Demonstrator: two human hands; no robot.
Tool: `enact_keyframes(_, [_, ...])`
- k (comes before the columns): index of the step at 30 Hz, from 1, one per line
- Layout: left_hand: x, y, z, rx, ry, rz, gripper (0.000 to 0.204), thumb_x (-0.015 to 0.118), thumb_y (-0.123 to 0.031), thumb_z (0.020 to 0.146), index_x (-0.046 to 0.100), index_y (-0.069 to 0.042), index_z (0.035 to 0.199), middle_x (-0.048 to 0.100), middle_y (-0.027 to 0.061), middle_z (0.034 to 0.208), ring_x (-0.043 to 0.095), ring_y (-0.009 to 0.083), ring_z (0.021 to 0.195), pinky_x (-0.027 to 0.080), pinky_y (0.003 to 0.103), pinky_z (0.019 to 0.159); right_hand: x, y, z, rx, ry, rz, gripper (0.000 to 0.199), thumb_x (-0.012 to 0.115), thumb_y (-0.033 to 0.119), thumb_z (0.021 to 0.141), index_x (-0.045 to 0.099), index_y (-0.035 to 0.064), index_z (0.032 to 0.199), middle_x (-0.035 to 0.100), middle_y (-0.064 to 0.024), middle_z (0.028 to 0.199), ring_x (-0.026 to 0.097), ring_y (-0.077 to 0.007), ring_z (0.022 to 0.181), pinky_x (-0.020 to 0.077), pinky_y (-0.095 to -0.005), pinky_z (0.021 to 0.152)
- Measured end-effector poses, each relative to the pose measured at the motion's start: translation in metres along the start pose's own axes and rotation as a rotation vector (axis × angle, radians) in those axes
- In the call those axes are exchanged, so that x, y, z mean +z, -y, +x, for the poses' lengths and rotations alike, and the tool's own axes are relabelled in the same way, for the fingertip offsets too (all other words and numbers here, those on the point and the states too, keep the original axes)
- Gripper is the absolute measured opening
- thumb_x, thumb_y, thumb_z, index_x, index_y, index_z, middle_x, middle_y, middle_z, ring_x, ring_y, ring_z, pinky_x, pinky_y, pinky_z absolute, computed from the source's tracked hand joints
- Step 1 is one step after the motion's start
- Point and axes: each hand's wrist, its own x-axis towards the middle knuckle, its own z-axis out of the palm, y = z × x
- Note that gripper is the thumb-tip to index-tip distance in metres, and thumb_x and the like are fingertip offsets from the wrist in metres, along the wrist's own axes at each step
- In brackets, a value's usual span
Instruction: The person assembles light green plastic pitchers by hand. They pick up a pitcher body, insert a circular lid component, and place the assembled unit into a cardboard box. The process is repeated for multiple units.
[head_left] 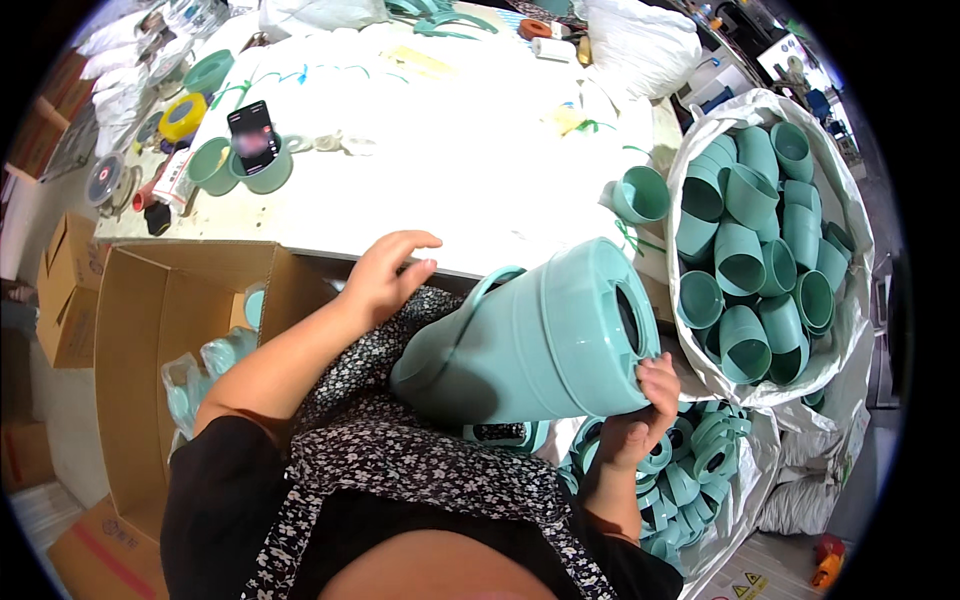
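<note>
A large teal plastic jug (500, 350) lies tilted across my lap, its ringed top toward the right and its loop handle on the upper side. The fingers of my right hand (650, 410) are bent over the rim at that top end, and part of the palm is hidden from view. My left hand (385, 280) is held up near the table's front edge, fingers apart and nothing in them. It is to the left of the jug and does not touch it. A single teal cup (641, 194) lies on the table's right side, beyond the jug.
To the right a white sack (850, 190) holds many teal cups; below it another sack (755, 470) contains teal ringed parts. An open cardboard box (140, 350) with bagged teal pieces stands at left. On the white-covered table (450, 160), a phone (253, 137) leans in a green cup.
</note>
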Motion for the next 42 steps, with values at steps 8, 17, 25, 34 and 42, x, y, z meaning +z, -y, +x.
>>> enact_keyframes(8, [0.026,0.012,0.06,-0.034,0.03,-0.179,0.033,0.051,-0.02,0.089,0.054,-0.003,0.116,0.056,0.0164,0.116,0.047,0.0292,0.114,0.034,0.037,0.099,0.013,-0.004,0.011,-0.039,0.066,0.049,0.041,0.044,0.05,0.089,0.05,0.0094,0.095,0.056,-0.0101,0.095,0.05,-0.0264,0.098,0.0246,-0.0491,0.103])
enact_keyframes(17, [0.032,0.082,0.107,0.375,0.337,0.824,0.014,0.057,-0.012,0.078,0.058,-0.008,0.091,0.057,0.0074,0.08,0.055,0.0256,0.088,0.03,0.045,0.103,0.013,-0.01,0.007,-0.004,-0.001,0.014,0.035,0.048,0.046,0.088,0.044,0.0113,0.093,0.051,-0.0072,0.091,0.049,-0.0253,0.095,0.0243,-0.0493,0.105])
enact_keyframes(25, [0.016,0.083,0.053,0.299,0.088,0.465,0.009,0.06,-0.009,0.073,0.061,-0.005,0.082,0.057,0.0094,0.081,0.055,0.0281,0.084,0.045,0.037,0.079,0.015,-0.016,0.003,-0.003,-0.03,-0.01,0.032,0.045,0.043,0.09,0.041,0.0116,0.093,0.048,-0.0062,0.09,0.047,-0.0248,0.097,0.0237,-0.049,0.105])
enact_keyframes(34, [0.049,0.105,0.143,0.076,0.222,0.494,0.014,0.056,-0.011,0.08,0.062,-0.003,0.09,0.06,0.0115,0.089,0.055,0.0288,0.09,0.045,0.037,0.08,0.019,-0.016,0.007,0.0,-0.082,-0.023,0.02,0.045,0.034,0.092,0.041,0.0152,0.089,0.051,-0.0027,0.09,0.05,-0.0228,0.093,0.0267,-0.0451,0.105])
enact_keyframes(42, [0.038,0.105,0.102,0.276,-0.058,0.418,0.014,0.058,-0.012,0.078,0.062,-0.006,0.089,0.059,0.0108,0.089,0.055,0.0283,0.089,0.044,0.038,0.08,0.012,-0.016,-0.002,-0.013,-0.068,-0.037,0.018,0.042,0.032,0.093,0.038,0.0142,0.093,0.045,-0.0034,0.091,0.046,-0.023,0.097,0.0234,-0.0489,0.106])
